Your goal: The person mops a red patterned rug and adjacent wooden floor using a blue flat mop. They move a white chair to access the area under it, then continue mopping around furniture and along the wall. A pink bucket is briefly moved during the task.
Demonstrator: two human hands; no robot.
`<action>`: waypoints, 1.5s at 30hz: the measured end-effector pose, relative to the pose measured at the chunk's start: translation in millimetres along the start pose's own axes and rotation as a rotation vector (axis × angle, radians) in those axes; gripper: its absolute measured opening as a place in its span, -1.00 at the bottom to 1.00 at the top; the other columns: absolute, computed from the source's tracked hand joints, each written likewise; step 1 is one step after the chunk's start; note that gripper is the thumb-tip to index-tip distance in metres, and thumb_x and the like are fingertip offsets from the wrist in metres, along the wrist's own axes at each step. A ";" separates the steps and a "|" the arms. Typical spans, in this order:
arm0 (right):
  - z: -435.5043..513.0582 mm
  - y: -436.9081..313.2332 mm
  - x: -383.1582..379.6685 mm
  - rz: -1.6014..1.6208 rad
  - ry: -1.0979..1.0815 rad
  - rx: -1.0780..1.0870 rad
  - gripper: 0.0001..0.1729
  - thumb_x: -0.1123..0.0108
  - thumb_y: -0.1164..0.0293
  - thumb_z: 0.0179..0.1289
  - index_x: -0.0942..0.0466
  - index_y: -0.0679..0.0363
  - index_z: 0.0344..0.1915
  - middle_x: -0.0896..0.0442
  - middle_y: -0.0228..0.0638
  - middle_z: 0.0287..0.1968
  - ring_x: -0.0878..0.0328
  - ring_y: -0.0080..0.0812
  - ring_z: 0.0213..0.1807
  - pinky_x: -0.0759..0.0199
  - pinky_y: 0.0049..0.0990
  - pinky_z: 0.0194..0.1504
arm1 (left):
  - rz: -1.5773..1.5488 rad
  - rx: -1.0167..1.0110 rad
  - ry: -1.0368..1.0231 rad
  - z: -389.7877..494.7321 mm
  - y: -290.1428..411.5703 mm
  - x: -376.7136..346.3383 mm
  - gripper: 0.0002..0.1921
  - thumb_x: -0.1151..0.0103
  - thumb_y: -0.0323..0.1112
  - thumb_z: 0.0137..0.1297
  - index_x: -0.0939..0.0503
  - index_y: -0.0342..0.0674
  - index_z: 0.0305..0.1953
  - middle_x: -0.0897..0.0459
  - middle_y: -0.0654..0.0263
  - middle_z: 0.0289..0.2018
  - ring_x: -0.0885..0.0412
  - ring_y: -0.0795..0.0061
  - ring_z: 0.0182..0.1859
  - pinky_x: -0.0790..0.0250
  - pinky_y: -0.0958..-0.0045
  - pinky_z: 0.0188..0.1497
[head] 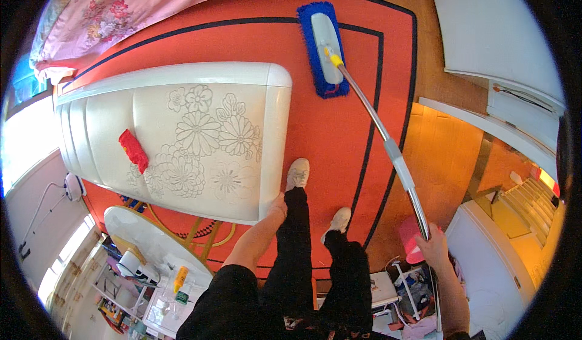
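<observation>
My right hand [433, 245] is closed around the metal pole of a flat mop [325, 49] at the lower right. Its blue fringed head with a grey plate and yellow joint rests on the orange rug [318, 126]. My left hand [276, 208] touches the near right corner of a cream padded headboard [200, 135] with stitched flowers; its fingers are partly hidden at the edge, so their grip is unclear. A red cloth [133, 150] lies on the padded surface.
A round-edged white table [159, 235] with a yellow bottle [180, 278] stands lower left. Pink floral fabric [136, 17] hangs upper left. Behind my right hand are a pink bin [411, 240], a crowded rack [411, 294] and a white door [491, 253]. My feet are on the rug.
</observation>
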State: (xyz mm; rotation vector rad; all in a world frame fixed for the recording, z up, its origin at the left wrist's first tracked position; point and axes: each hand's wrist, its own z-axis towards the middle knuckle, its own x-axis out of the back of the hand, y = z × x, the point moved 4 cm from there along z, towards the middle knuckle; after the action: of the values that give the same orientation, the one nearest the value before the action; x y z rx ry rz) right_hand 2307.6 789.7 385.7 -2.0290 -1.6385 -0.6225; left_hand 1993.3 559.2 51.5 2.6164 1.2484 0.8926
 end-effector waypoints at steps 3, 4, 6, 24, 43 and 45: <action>56.6 -28.4 -11.4 0.071 -0.014 0.051 -0.66 -0.22 0.32 0.03 -0.35 0.33 -0.33 -0.46 -0.01 -0.60 -0.49 -0.01 -0.52 -0.30 -0.22 -0.49 | -0.732 0.147 0.300 -21.5 -21.6 53.9 -0.74 0.12 -0.28 0.24 -0.54 -0.16 -0.14 -0.61 0.22 -0.31 -0.50 0.14 -0.07 -0.12 0.03 0.08; 73.8 -40.2 -13.4 0.135 0.018 0.127 -0.65 -0.23 0.31 0.03 -0.35 0.33 -0.32 -0.47 0.00 -0.58 -0.50 -0.01 -0.50 -0.31 -0.22 -0.48 | -0.806 0.171 0.334 -27.0 -31.7 79.2 -0.74 0.12 -0.28 0.24 -0.53 -0.19 -0.14 -0.60 0.13 -0.24 -0.50 0.18 -0.04 -0.21 0.14 0.04; 110.3 -60.9 -16.2 0.241 0.034 0.203 -0.64 -0.23 0.30 0.03 -0.36 0.32 -0.29 -0.48 0.02 -0.56 -0.51 0.01 -0.47 -0.33 -0.21 -0.46 | -1.132 0.257 0.601 -33.9 -61.4 141.3 -0.71 0.10 -0.24 0.27 -0.49 -0.24 -0.08 -0.58 0.14 -0.29 -0.50 0.26 -0.07 -0.32 0.19 -0.08; 81.5 132.5 -75.2 0.819 -0.688 -0.292 -0.70 -0.18 0.36 0.13 -0.37 0.25 -0.19 -0.48 -0.30 -0.47 -0.45 -0.49 -0.54 -0.36 -0.46 -0.52 | -2.204 0.937 0.961 128.2 -185.0 388.1 -0.66 -0.03 -0.47 0.13 -0.09 -0.32 -0.16 -0.39 0.12 -0.49 -0.40 0.38 -0.63 -0.30 0.33 -0.64; 359.7 -53.5 -75.1 0.433 -0.672 0.126 -0.65 -0.08 0.37 0.18 -0.36 0.40 -0.12 -0.54 -0.01 -0.39 -0.56 -0.20 -0.38 -0.45 -0.30 -0.39 | -1.698 0.929 1.620 122.6 -507.7 350.8 -0.88 0.05 -0.45 0.06 -0.27 -0.27 -0.54 -0.31 0.32 -0.71 -0.37 0.43 -0.65 -0.16 0.37 -0.69; 307.2 -7.7 -84.8 0.391 -0.717 0.085 -0.68 -0.10 0.38 0.17 -0.38 0.39 -0.16 -0.54 0.00 -0.38 -0.56 -0.19 -0.38 -0.44 -0.30 -0.40 | -1.696 1.049 1.548 122.1 -443.8 343.9 -0.87 0.03 -0.47 0.09 -0.24 -0.31 -0.42 -0.31 0.31 -0.67 -0.35 0.45 -0.64 -0.22 0.40 -0.68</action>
State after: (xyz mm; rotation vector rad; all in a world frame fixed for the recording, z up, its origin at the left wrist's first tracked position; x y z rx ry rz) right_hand 2302.9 911.5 91.2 -2.5738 -1.4822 0.3517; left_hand 1928.8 1122.9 -38.6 -0.6419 3.4817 1.6686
